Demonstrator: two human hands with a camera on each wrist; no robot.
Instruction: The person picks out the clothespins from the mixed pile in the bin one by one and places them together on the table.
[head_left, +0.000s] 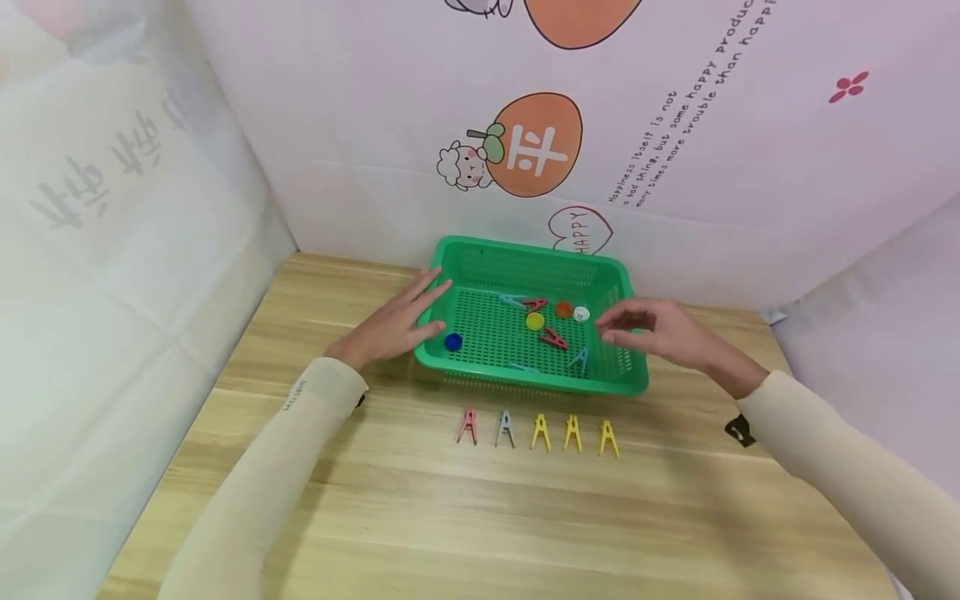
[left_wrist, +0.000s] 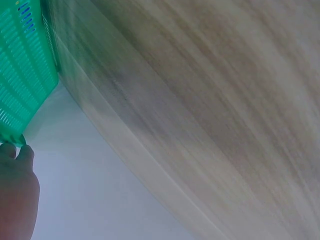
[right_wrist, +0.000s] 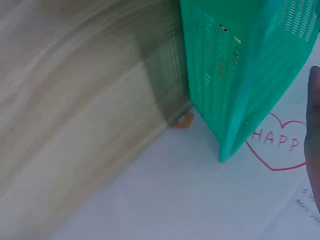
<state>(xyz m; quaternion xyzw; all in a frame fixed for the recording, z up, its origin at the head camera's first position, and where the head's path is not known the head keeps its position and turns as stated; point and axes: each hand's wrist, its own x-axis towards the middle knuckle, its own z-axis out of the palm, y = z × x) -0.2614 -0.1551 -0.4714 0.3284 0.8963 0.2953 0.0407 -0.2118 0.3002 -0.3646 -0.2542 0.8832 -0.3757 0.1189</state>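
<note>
Pale sleeves (head_left: 258,492) lie nearest the camera, entering the head view at seven and four o'clock. Clock positions below are taken from the middle of the green basket (head_left: 540,381), which stands on the wooden table (head_left: 465,517) against the wall.

Left hand (head_left: 397,321): at nine o'clock, fingers extended and thumb spread, resting on the rim; no loose item seen in it. Right hand (head_left: 660,329): over the rim at three o'clock, fingers bent inward, thumb apart from them, no item visible between. Fingertip contact on that side cannot be told.

Basket contents: yellow cap (head_left: 535,322) at the centre; orange cap (head_left: 564,309) and white cap (head_left: 581,314) toward three; blue cap (head_left: 453,342) toward eight; red clothespins (head_left: 553,337) at twelve and four; light-blue clothespins (head_left: 579,360) at eleven, five and six, the last partly hidden by the front wall.

Outside, at six o'clock, five clothespins stand in a row: pink (head_left: 468,425), grey-blue (head_left: 506,427), three yellow (head_left: 572,433).

Step in hand, as judged: a right-hand reach at the basket, the left steadying it. Next move would call for lowering the right fingertips and pinching one clothespin, clear of the neighbouring caps.
</note>
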